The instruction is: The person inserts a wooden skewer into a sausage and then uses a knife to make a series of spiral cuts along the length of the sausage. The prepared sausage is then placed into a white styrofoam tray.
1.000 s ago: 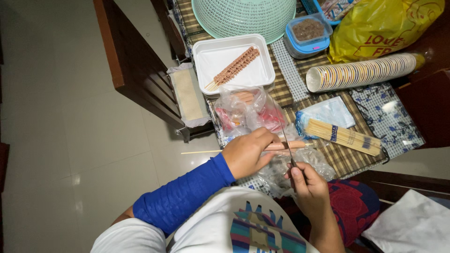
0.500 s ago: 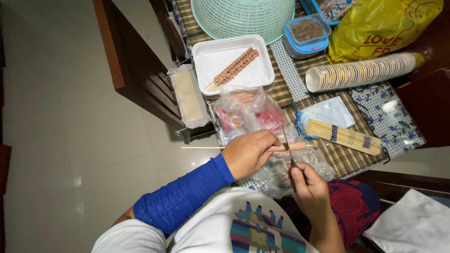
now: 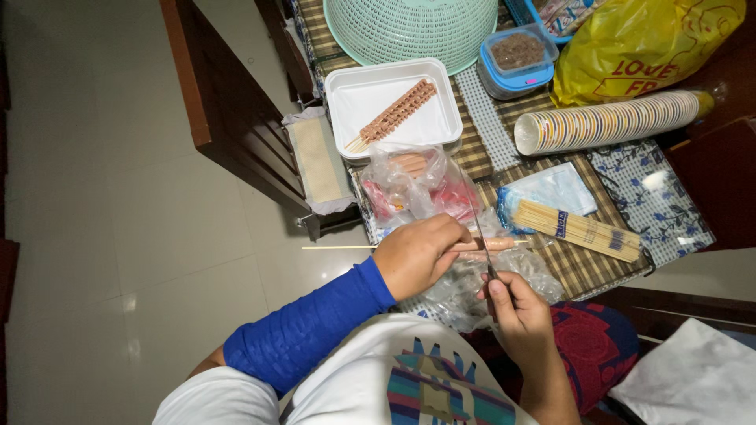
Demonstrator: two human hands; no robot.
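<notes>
Now skewered sausage (image 3: 492, 245) lies left-to-right in left hand (image 3: 421, 253); knife (image 3: 477, 228) crosses it.

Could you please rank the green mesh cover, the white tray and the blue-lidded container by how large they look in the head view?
1. green mesh cover, though partly cut off
2. white tray
3. blue-lidded container

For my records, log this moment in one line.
left hand: holds skewered sausage | right hand: knife on sausage | tray: finished skewers

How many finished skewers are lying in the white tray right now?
2, as far as I can tell: both skewers lie side by side, diagonally across the white tray. They overlap, so another could be hidden beneath.
</notes>
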